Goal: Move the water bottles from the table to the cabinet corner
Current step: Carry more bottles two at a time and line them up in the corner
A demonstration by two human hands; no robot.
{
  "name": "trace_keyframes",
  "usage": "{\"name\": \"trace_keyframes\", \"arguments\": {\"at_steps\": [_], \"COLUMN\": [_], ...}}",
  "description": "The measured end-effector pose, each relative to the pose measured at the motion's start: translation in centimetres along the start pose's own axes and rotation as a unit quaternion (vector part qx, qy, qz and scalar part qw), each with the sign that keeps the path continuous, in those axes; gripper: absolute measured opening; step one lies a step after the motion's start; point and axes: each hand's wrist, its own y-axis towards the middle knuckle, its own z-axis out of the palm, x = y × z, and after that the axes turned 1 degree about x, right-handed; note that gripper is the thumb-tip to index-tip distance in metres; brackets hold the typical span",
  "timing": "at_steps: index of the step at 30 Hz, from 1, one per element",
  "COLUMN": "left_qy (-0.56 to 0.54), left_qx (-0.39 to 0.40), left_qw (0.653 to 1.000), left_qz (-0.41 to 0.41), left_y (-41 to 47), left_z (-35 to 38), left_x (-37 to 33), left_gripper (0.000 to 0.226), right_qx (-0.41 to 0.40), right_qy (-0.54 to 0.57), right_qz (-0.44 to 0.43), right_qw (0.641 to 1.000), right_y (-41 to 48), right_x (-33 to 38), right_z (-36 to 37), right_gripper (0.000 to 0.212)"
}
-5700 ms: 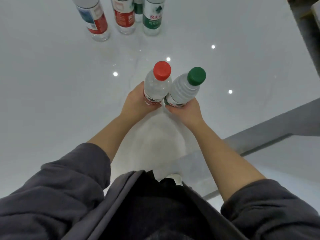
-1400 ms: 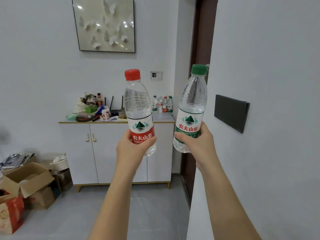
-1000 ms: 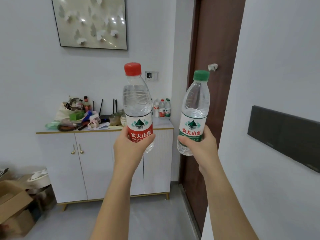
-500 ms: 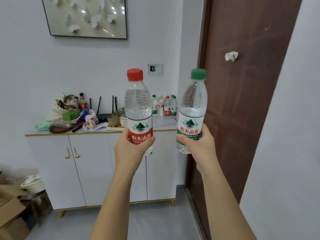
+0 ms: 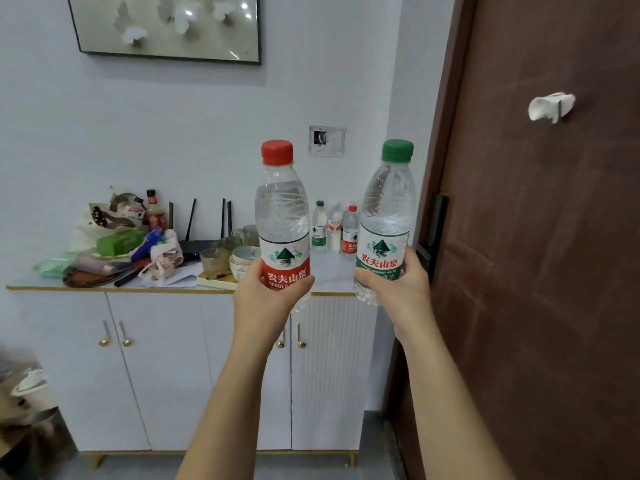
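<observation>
Centre frame: left hand [image 5: 265, 299] gripped the clear plastic water bottle w/ red cap and red label [image 5: 282, 223], upright. Just to the right, right hand [image 5: 398, 289] gripped the clear plastic water bottle w/ green cap and green label [image 5: 388, 216], tilted slightly. Both were held up in air in front of the white gold-trimmed cabinet [image 5: 166, 368]. Behind, between them, three small water bottles [image 5: 334, 230] stood at cabinet top's right corner, beside the brown wooden door [image 5: 540, 271].
</observation>
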Motion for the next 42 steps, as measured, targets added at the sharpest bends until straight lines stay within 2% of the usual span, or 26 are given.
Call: {"name": "trace_keyframes", "arguments": {"at_steps": [6,14,22,29,32,42], "left_qy": [0.001,0.003,-0.007,0.009,0.023,0.099], "left_qx": [0.000,0.024,0.068,0.085,0.096,0.096], "left_qw": [1.000,0.999,0.997,0.994,0.989,0.975], "left_qz": [-0.009,-0.022,-0.034,-0.073,-0.108,-0.172], "left_y": [5.0,12.6,24.9,35.2,37.2,38.9], "left_z": [3.6,9.5,16.2,21.0,22.0,22.6], "left_x": [3.1,8.0,14.4,21.3,25.2,34.1], "left_gripper": [0.050,0.050,0.041,0.050,0.049,0.049], "right_qx": [0.009,-0.018,-0.028,-0.047,-0.043,-0.037], "right_qy": [-0.009,-0.028,-0.080,-0.093,-0.106,-0.137], "right_qz": [0.011,0.024,0.051,0.099,0.127,0.176], "right_qw": [1.000,0.999,0.995,0.990,0.985,0.974], "right_y": [5.7,12.7,23.9,33.3,34.9,36.3], "right_x": [-4.5,-11.0,-18.6,-25.8,-29.5,-38.3], "right_z": [0.4,0.1,2.3,5.4,6.0,8.7], "right_gripper": [0.057,0.056,0.054,0.055,0.064,0.058]}}
